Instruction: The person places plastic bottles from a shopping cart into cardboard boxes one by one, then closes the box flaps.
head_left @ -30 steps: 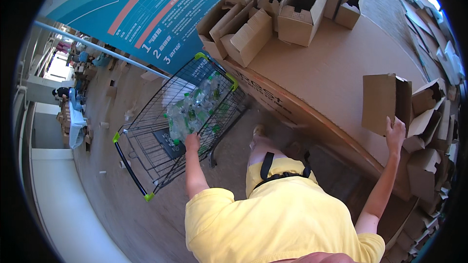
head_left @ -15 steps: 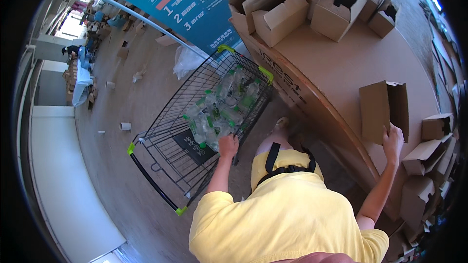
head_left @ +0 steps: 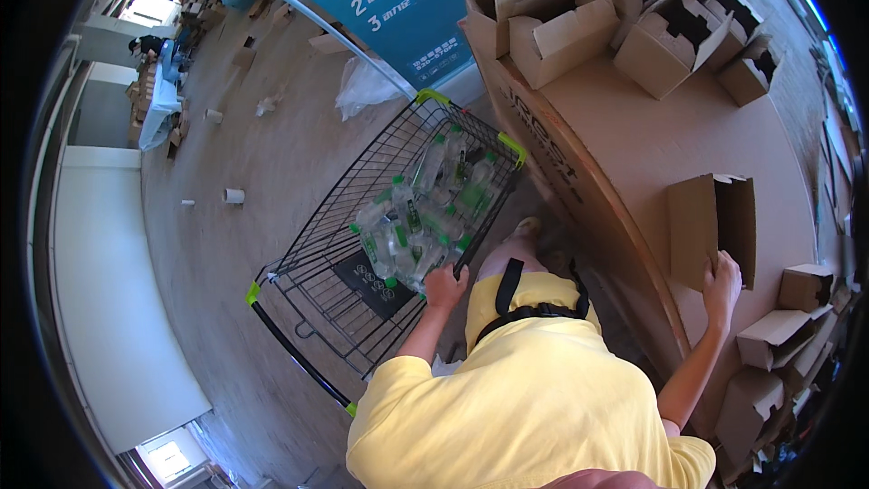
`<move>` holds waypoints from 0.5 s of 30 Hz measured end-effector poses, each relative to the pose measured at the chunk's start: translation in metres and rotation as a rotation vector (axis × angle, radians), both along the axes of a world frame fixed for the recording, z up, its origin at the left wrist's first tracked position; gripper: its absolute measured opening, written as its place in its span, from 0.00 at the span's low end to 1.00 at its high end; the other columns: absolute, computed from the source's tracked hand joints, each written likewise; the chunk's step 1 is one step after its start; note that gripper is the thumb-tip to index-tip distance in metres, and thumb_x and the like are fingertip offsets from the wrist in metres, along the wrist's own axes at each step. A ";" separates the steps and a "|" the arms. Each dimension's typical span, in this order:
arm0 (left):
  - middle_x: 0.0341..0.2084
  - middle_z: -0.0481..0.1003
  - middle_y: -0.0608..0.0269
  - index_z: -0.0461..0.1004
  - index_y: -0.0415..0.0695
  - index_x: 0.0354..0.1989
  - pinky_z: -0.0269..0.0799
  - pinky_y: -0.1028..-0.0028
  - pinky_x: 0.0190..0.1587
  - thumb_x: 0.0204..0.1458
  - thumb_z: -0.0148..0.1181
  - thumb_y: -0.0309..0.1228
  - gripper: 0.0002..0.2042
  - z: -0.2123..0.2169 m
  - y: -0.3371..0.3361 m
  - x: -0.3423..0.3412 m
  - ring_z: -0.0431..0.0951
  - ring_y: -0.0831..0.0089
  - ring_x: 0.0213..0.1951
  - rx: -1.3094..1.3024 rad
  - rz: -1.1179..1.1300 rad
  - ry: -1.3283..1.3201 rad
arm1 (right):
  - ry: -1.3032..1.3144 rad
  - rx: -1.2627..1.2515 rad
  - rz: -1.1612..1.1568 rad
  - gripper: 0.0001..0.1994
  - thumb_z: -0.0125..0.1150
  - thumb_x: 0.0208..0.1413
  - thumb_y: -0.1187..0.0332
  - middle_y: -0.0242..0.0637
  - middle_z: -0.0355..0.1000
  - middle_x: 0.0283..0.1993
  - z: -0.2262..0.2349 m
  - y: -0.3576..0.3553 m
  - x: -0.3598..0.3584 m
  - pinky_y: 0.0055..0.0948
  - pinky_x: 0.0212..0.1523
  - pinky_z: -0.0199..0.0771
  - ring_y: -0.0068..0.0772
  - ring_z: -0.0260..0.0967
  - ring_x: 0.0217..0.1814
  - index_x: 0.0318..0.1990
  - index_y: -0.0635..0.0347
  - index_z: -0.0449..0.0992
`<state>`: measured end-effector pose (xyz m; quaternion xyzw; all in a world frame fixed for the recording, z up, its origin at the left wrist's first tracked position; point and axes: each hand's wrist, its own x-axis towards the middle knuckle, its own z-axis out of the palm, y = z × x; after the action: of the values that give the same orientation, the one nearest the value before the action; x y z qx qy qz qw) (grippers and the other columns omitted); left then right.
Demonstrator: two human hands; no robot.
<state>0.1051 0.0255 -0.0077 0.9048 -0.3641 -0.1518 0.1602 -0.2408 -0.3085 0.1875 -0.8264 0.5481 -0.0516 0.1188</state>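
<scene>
My left hand (head_left: 446, 287) is closed on the near side rim of a wire shopping cart (head_left: 312, 288) with bright green corners. Clear plastic bottles (head_left: 407, 217) with green caps lie heaped in the cart, several of them, just past that hand. On my right, an open brown cardboard box (head_left: 692, 230) stands on a large cardboard-covered surface (head_left: 625, 140). My right hand (head_left: 722, 282) pinches the near edge of this box, thumb and fingers closed on its wall. The box's dark inside faces right.
Open cardboard boxes (head_left: 670, 45) crowd the surface's far end, and more boxes (head_left: 783, 344) pile at its right edge. A blue printed board (head_left: 407, 0) stands beyond the cart. A plastic bag (head_left: 367, 91) and a white roll (head_left: 233, 196) lie on the floor. A person (head_left: 149, 45) is far left.
The whole view has swung slightly, with the cart and the far boxes sitting further right in the picture. Both hands keep their grips.
</scene>
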 end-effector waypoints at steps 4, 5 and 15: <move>0.30 0.77 0.42 0.78 0.39 0.34 0.70 0.54 0.42 0.55 0.51 0.45 0.19 -0.089 0.058 0.066 0.77 0.49 0.38 -0.230 0.312 0.645 | -0.017 0.005 0.009 0.06 0.52 0.56 0.73 0.48 0.66 0.30 0.004 0.006 0.003 0.46 0.35 0.64 0.54 0.66 0.36 0.30 0.68 0.70; 0.36 0.75 0.42 0.77 0.39 0.38 0.68 0.54 0.47 0.55 0.52 0.44 0.18 -0.083 0.050 0.088 0.74 0.48 0.44 -0.248 0.473 0.383 | 0.014 0.005 0.001 0.05 0.52 0.55 0.74 0.48 0.66 0.31 0.006 0.008 0.005 0.46 0.36 0.64 0.54 0.66 0.36 0.31 0.68 0.71; 0.52 0.70 0.43 0.65 0.38 0.55 0.64 0.58 0.56 0.30 0.71 0.35 0.38 -0.194 0.132 0.227 0.69 0.47 0.55 0.099 0.816 0.288 | 0.088 0.047 0.035 0.05 0.54 0.50 0.77 0.47 0.66 0.31 0.018 0.021 0.039 0.44 0.38 0.67 0.52 0.67 0.37 0.34 0.65 0.75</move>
<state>0.3317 0.1573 -0.2013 0.9508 0.0569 -0.2181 0.2128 -0.2017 -0.2876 0.2055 -0.8343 0.5392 -0.0003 0.1146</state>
